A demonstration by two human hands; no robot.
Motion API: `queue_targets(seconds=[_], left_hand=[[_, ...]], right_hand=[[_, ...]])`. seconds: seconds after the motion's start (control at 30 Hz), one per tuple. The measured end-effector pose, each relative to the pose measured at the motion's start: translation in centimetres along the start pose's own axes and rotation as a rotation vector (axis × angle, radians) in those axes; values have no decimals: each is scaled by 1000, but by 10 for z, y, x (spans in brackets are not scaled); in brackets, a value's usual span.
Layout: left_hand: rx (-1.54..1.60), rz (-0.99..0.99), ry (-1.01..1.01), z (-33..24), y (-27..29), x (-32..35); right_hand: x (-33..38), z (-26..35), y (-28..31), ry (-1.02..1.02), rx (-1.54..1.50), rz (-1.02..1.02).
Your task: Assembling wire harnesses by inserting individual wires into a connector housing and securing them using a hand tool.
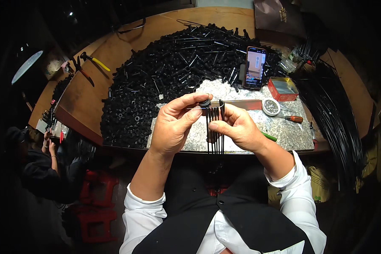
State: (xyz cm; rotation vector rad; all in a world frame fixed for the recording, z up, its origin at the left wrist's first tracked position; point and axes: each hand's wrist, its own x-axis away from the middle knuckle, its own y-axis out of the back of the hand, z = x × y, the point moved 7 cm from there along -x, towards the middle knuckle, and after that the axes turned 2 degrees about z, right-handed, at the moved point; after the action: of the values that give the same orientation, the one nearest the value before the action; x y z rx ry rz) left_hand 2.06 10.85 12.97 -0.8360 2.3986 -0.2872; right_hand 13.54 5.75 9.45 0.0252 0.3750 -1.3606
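My left hand (175, 122) pinches a small black round cap (205, 103) between thumb and forefinger, just above the table's near edge. My right hand (237, 127) grips a bundle of several thin black rods (215, 133) that hang straight down past the table edge. The cap sits at the top of the rods, and the two hands touch there. Both wrists come up from white sleeves over a dark vest.
A big heap of small black plastic parts (165, 72) covers the wooden table (89, 97). A speckled metal sheet (283, 131) lies under my hands. A lit phone (255, 67), red box (282, 89), round tin (271, 107), screwdriver (293, 119), pliers (82, 72) and long black rods (334, 114) lie around. Another person (46, 161) sits at left.
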Motion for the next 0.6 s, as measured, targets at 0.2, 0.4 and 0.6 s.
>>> queue_targets(seconds=[0.2, 0.4, 0.6], left_hand=[[-28, -15, 3, -3, 2, 0], [-103, -11, 23, -3, -1, -1], [-118, 30, 25, -8, -9, 0]], right_hand=[[0, -1, -2, -33, -41, 23], [1, -1, 0, -59, -50, -16], [-1, -3, -2, -25, -3, 20]])
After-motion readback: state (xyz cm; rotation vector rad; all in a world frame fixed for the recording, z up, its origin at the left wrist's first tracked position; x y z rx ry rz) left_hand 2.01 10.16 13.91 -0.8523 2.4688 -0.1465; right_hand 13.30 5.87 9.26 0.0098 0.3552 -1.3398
